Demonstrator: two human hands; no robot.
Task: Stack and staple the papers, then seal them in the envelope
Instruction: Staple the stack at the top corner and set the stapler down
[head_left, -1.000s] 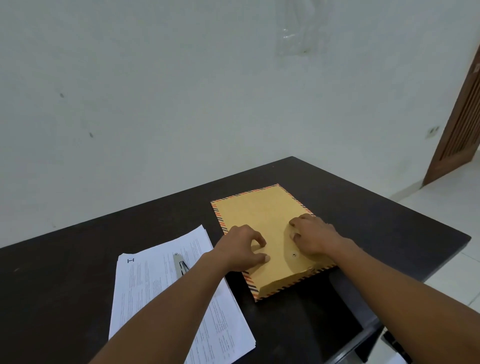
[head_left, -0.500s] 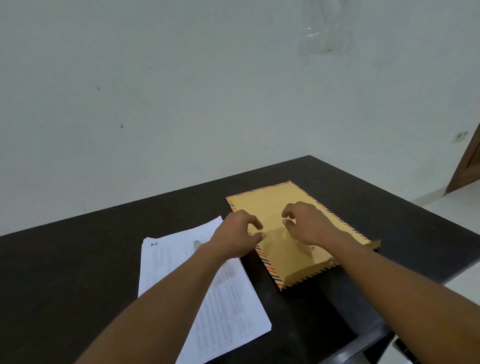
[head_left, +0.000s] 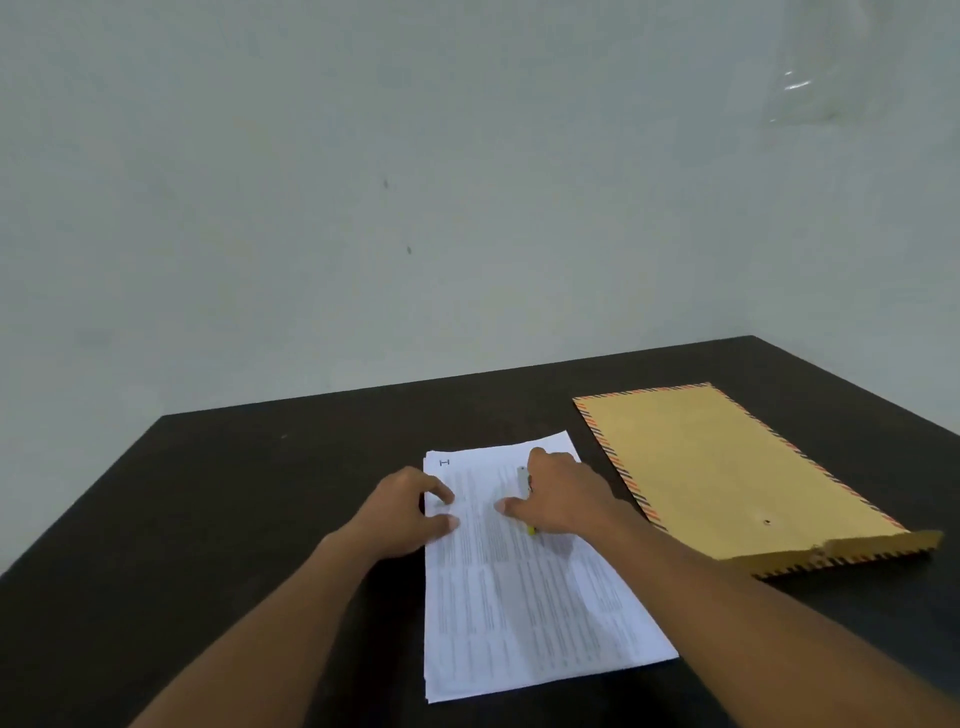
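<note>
A stack of white printed papers (head_left: 524, 597) lies on the dark table (head_left: 234, 493) in front of me. My left hand (head_left: 405, 512) rests on the stack's left edge, thumb and forefinger touching the top sheet. My right hand (head_left: 563, 499) lies over a small stapler (head_left: 523, 475) that sits on the papers; its fingers curl around the stapler, and only the stapler's grey tip and a bit of yellow show. A brown envelope (head_left: 727, 467) with a striped border lies flat to the right, its flap end toward me, with neither hand on it.
The table's far edge meets a pale wall (head_left: 467, 208). The table's right corner and right edge run just beyond the envelope. Dark tabletop stretches to the left of the papers.
Both hands have left the envelope and moved left onto the papers. My right hand now covers the stapler. The view has swung left, so the envelope sits at the right.
</note>
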